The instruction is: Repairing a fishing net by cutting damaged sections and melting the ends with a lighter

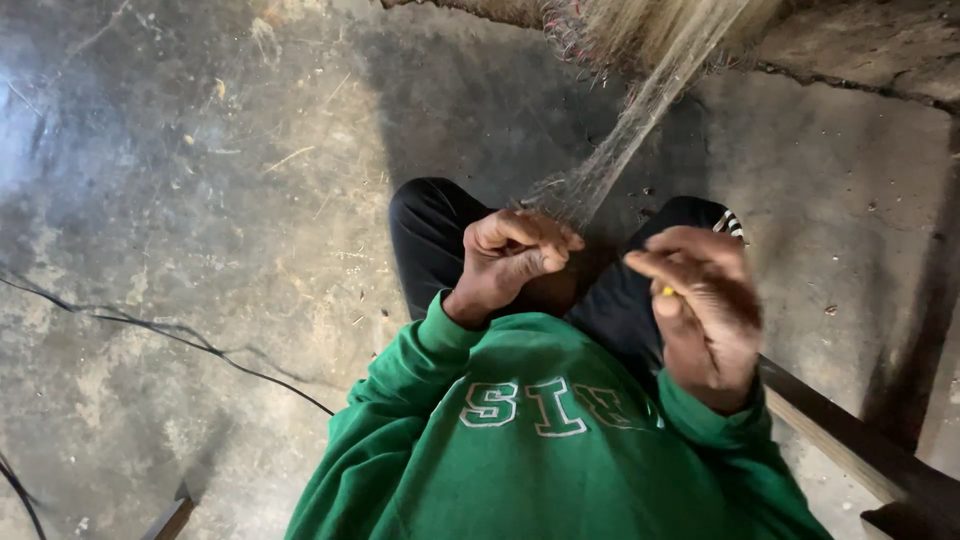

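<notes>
A pale fishing net point(640, 110) stretches taut from the upper right down toward my lap. My left hand point(512, 258) is closed on the bunched lower end of the net, just above my knees in dark trousers point(430, 235). Beside it, my right hand point(705, 305) is blurred and pinches a small yellow tool point(667, 291), of which only a tip shows between the fingers. The right hand is a little apart from the net. Green sleeves cover both my arms.
Grey concrete floor point(200, 200) lies all around, littered with bits of straw. A black cable point(180, 335) crosses the floor at the left. A dark wooden plank point(850, 430) runs along the lower right. More net is piled at the top point(620, 30).
</notes>
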